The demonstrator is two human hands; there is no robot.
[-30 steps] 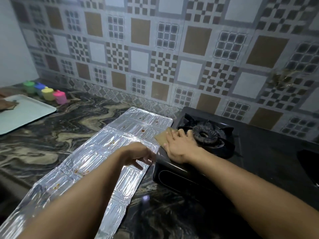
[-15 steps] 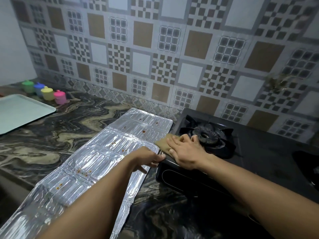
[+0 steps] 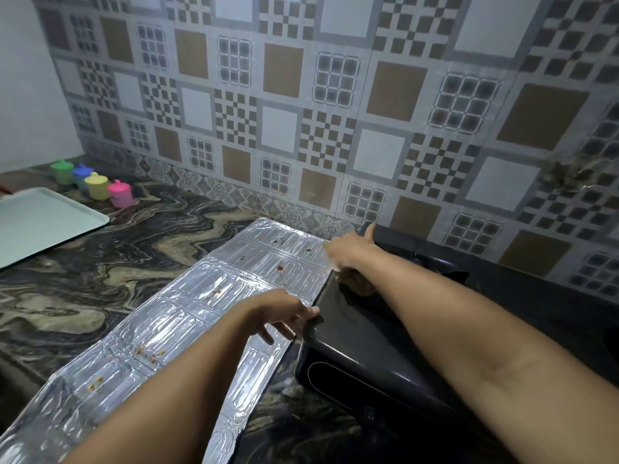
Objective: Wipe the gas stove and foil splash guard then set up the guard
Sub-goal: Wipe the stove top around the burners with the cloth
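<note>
The black gas stove (image 3: pixel 368 349) stands on the counter at the right, its burner mostly hidden behind my right forearm. My right hand (image 3: pixel 350 251) reaches over the stove's far left corner with the thumb raised. The brown cloth (image 3: pixel 356 284) lies bunched under its palm and wrist on the stove top. The foil splash guard (image 3: pixel 160 333) lies flat on the counter left of the stove, dotted with brown food spots. My left hand (image 3: pixel 284 313) rests with relaxed, spread fingers where the guard's edge meets the stove's left front corner and holds nothing.
A pale green tray (image 3: pixel 40 222) sits at the far left of the marbled counter (image 3: pixel 100 283). Several small coloured lidded jars (image 3: pixel 97 185) stand behind it. The patterned tiled wall (image 3: pixel 335 112) rises directly behind the stove and the guard.
My right hand has slid the cloth from the stove's left front area toward its far left corner. My left hand has shifted right onto the stove's corner. The view has moved closer.
</note>
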